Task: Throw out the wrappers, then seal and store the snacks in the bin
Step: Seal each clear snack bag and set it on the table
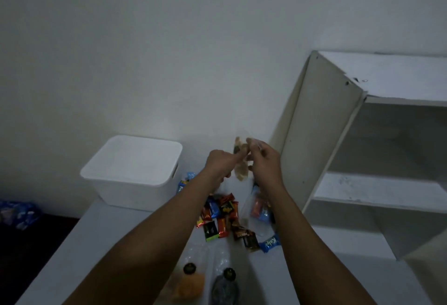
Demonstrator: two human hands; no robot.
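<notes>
We've got both hands over the white table [96, 244]: our left hand [221, 163] and right hand [262, 159], fingers curled, pinch a small clear plastic bag of brown snacks [241, 174] between them, above the colourful wrapped sweets [222, 215]. The white lidded plastic bin [130, 167] sits left.

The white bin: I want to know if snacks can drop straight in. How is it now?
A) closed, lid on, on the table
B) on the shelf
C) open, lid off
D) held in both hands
A: the white bin sits on the table with its lid on, beside the left hand and right hand, which hold a clear snack bag.
</notes>
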